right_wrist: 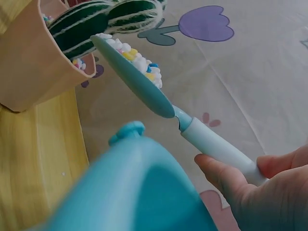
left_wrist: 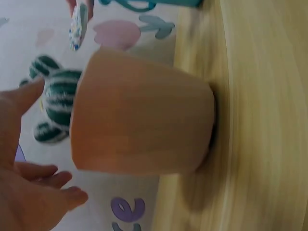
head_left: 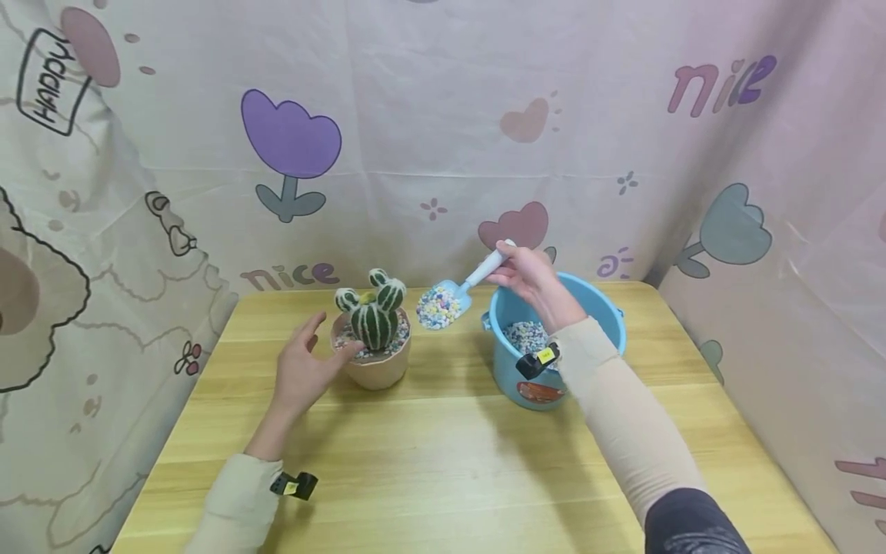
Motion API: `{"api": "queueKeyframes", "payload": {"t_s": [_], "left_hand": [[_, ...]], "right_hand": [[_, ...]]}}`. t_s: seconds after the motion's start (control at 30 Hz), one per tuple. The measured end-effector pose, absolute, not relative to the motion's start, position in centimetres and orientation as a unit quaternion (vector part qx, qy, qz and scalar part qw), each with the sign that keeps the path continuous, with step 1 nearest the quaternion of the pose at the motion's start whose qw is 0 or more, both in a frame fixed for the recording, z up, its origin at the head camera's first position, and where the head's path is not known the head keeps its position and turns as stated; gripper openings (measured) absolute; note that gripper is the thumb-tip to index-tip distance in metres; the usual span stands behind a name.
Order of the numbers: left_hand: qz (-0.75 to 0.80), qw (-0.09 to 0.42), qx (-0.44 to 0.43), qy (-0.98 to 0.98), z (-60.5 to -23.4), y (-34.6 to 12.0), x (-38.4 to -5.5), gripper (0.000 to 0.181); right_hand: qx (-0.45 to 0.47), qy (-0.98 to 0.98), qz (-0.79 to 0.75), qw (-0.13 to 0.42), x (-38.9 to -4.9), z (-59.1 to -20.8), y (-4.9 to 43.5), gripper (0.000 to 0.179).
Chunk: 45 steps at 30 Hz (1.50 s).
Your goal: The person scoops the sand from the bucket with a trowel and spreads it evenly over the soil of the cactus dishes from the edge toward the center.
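Note:
My right hand (head_left: 529, 281) grips the white handle of a small blue shovel (right_wrist: 144, 91), its scoop heaped with multicoloured pebbles (head_left: 438, 308). The loaded scoop is up in the air between the bucket and the flowerpot. A striped green cactus (head_left: 374, 323) stands in the pale pink flowerpot (left_wrist: 144, 113), with pebbles around its base. Beside the pot's left side is my left hand (head_left: 304, 369), fingers spread and thumb near the rim. Under my right forearm stands a blue bucket (head_left: 512, 377), with more pebbles (head_left: 526, 336) inside.
The pot and bucket stand on a light wooden table (head_left: 429, 469), toward its back edge. A printed cloth (head_left: 415, 138) hangs behind and at both sides. Between pot and bucket, bare tabletop shows.

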State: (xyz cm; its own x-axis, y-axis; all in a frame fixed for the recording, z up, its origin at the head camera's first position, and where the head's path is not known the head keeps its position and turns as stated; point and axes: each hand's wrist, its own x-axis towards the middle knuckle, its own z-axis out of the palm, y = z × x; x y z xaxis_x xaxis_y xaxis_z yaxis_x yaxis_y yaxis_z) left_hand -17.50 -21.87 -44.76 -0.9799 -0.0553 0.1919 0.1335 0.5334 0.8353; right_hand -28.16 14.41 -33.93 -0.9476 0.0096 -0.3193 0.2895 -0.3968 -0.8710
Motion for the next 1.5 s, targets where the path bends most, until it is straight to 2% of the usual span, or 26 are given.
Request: {"api": "queueKeyframes", "payload": {"t_s": [0.1,0.23,0.5,0.7,1.17,1.33,1.5], "left_hand": [[-0.469,0.039,-0.039,-0.881,-45.1,-22.6,-18.2,0.106],[-0.465,-0.011,-0.057,-0.883,-45.4,-23.1,-18.8,0.114],[-0.464,-0.043,-0.083,-0.881,-46.1,-23.2,-19.6,0.121],[-0.452,-0.039,-0.085,-0.887,-46.6,-23.0,-19.7,0.127],[-0.471,0.004,-0.062,-0.880,-46.9,-21.9,-18.9,0.126],[-0.473,0.038,-0.056,-0.878,-47.0,-20.9,-18.3,0.120],[-0.469,0.093,-0.044,-0.877,-47.2,-19.6,-17.6,0.110]], "right_hand": [[0.140,0.537,-0.828,0.083,-28.3,-34.2,14.0,0.035],[0.147,0.538,-0.826,0.082,-28.4,-34.5,13.6,0.036],[0.157,0.554,-0.814,0.077,-28.4,-35.0,12.6,0.045],[0.155,0.563,-0.808,0.074,-28.5,-35.3,12.1,0.047],[0.147,0.575,-0.801,0.072,-28.7,-35.0,11.3,0.048],[0.148,0.580,-0.798,0.073,-28.7,-34.9,11.2,0.049],[0.145,0.587,-0.794,0.073,-28.7,-34.9,11.1,0.048]]}}
